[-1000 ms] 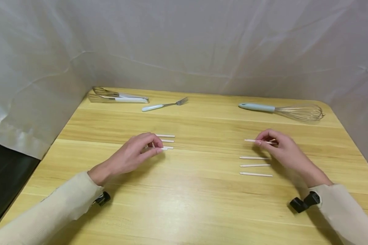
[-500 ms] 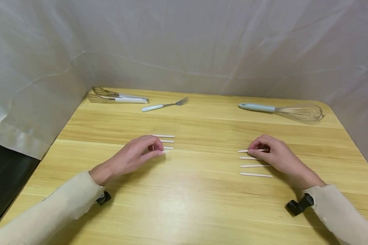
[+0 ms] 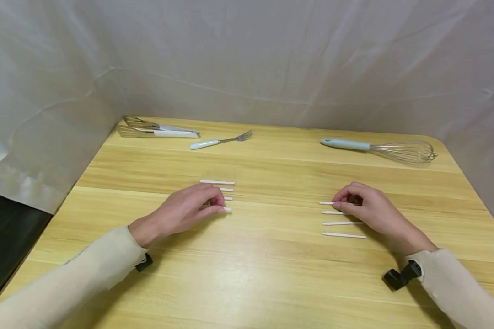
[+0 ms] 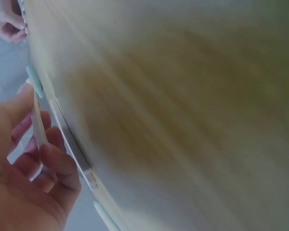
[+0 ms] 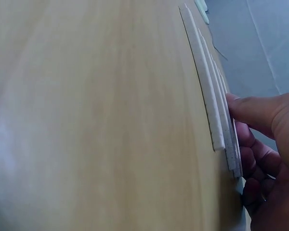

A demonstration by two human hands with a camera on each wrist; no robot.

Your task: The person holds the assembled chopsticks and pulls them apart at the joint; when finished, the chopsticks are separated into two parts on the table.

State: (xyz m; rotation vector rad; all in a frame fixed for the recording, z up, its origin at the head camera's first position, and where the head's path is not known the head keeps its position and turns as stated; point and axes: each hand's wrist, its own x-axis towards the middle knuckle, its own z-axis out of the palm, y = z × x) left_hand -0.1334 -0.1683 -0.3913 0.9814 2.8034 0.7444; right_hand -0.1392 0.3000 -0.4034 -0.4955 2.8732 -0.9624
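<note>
My left hand [image 3: 185,208] pinches a slim white stick between thumb and fingers at the near side of the left row. In the left wrist view the stick [image 4: 37,120] spans from thumb to fingers; the head view shows only its tip. Beyond it lie more white sticks, the farthest [image 3: 218,182] in full view, others partly behind the hand. On the right, my right hand [image 3: 366,208] pinches the farthest stick [image 3: 326,203] of another row, its stepped end pointing left. Nearer sticks there lie roughly parallel, the nearest one [image 3: 343,235] fully visible.
Tongs [image 3: 164,132] with white handles lie at the wooden table's back left, beside a fork [image 3: 222,140] with a pale handle. A whisk [image 3: 378,148] with a pale blue handle lies at the back right. Grey cloth [image 3: 271,59] hangs behind the table.
My right hand brought its stick nearer and a little left, into line with the row, then stayed there. The left hand shifted slightly right and nearer with its stick.
</note>
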